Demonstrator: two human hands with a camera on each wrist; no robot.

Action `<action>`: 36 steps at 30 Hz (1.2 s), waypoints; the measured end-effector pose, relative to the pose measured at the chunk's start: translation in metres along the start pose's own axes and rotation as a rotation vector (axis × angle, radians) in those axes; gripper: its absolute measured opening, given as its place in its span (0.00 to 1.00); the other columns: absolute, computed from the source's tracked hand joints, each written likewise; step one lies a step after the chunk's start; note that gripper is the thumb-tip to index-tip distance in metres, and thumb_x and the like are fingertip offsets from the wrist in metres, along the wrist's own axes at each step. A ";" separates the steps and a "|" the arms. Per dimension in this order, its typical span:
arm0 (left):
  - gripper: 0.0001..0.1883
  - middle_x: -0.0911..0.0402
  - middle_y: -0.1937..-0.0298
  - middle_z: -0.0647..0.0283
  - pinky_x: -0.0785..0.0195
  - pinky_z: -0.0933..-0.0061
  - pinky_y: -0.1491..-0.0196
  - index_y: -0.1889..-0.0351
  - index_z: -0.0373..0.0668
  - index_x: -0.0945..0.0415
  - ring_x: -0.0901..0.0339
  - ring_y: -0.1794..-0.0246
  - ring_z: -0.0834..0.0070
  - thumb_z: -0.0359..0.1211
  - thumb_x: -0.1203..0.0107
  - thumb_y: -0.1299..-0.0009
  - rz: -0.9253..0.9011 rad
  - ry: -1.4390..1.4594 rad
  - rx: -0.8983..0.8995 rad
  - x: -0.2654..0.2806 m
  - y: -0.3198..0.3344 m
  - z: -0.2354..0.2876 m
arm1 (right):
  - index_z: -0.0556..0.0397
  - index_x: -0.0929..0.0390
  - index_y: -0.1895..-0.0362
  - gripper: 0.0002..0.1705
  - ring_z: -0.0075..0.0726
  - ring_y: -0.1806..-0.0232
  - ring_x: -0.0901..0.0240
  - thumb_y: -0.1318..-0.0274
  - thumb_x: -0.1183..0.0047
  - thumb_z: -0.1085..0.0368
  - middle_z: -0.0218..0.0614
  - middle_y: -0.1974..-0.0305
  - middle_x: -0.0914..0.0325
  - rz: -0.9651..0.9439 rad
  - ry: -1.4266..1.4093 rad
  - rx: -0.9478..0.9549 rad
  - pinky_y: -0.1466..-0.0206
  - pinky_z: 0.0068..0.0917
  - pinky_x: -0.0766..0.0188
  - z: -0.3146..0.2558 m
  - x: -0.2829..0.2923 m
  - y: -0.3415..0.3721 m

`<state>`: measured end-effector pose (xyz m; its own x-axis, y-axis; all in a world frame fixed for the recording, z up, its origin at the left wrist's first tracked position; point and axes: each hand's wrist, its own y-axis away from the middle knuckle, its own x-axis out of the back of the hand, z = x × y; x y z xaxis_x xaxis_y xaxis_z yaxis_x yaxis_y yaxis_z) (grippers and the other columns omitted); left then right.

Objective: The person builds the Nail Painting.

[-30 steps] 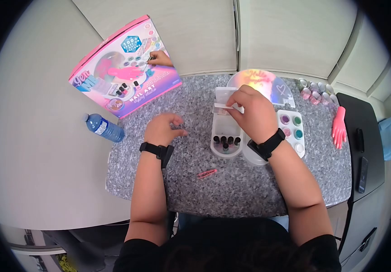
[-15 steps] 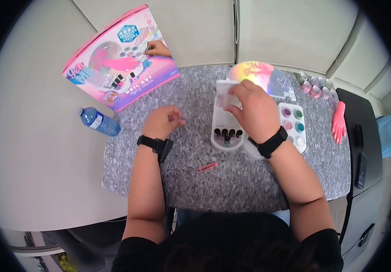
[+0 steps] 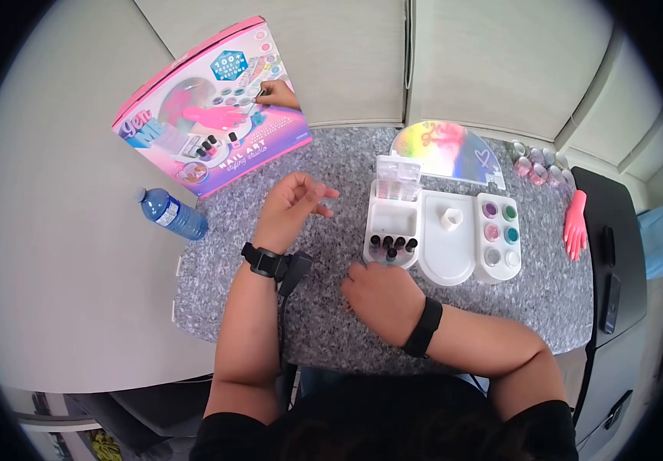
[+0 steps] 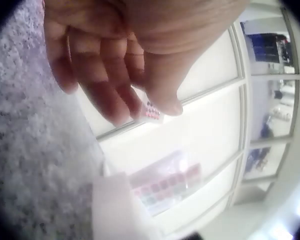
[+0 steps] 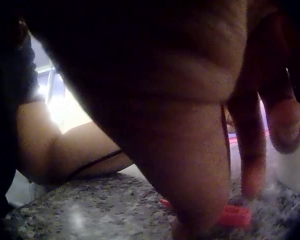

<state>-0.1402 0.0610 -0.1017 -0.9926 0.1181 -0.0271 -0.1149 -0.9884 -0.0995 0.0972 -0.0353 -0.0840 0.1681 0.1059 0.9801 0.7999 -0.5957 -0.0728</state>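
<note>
Bare left hand [image 3: 285, 213], thumb and fingers in a pinch; bare right hand [image 3: 385, 302], fingers pointing downward; bent right arm [image 3: 493, 338].

A clip [image 5: 237, 216] lay by the fingers of the right hand [image 3: 384, 302]. Past those fingers, little bottles [image 3: 391, 253] sat in the tray [image 3: 448, 269]. The toy hand [image 3: 575, 225] lay far to their right. A card [image 4: 152, 113] was between the fingers and thumb of the left hand [image 3: 289, 211]. A water bottle [image 3: 174, 215] and a box [image 3: 212, 115] were to their left.

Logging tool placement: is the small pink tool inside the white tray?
No, the small pink tool shows by the right hand, against the speckled tabletop.
</note>
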 end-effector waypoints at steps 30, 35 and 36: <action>0.33 0.21 0.73 0.61 0.29 0.63 0.64 0.26 0.46 0.19 0.21 0.73 0.65 0.27 0.33 0.33 -0.079 -0.803 -0.517 -0.045 0.021 0.030 | 0.50 0.09 0.54 0.09 0.48 0.58 0.14 0.37 0.29 0.66 0.40 0.57 0.11 0.655 -0.512 0.041 0.50 0.41 0.20 0.076 0.075 -0.019; 0.45 0.23 0.76 0.64 0.29 0.64 0.66 0.15 0.50 0.30 0.23 0.75 0.68 0.27 0.30 0.34 -0.052 -0.767 -0.477 -0.047 0.024 0.027 | 0.49 0.08 0.55 0.08 0.49 0.55 0.13 0.39 0.29 0.66 0.36 0.58 0.09 0.619 -0.494 0.050 0.44 0.42 0.21 0.073 0.079 -0.018; 0.45 0.23 0.76 0.64 0.28 0.65 0.66 0.15 0.49 0.30 0.23 0.76 0.68 0.27 0.30 0.34 -0.052 -0.738 -0.463 -0.047 0.024 0.029 | 0.48 0.08 0.56 0.08 0.49 0.55 0.13 0.39 0.29 0.66 0.36 0.60 0.09 0.610 -0.493 0.043 0.44 0.42 0.21 0.073 0.079 -0.018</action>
<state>-0.0969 0.0286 -0.0742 -0.7763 -0.0885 0.6241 -0.2928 -0.8262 -0.4814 0.1378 0.0421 -0.0191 0.8133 0.1171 0.5699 0.5037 -0.6322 -0.5888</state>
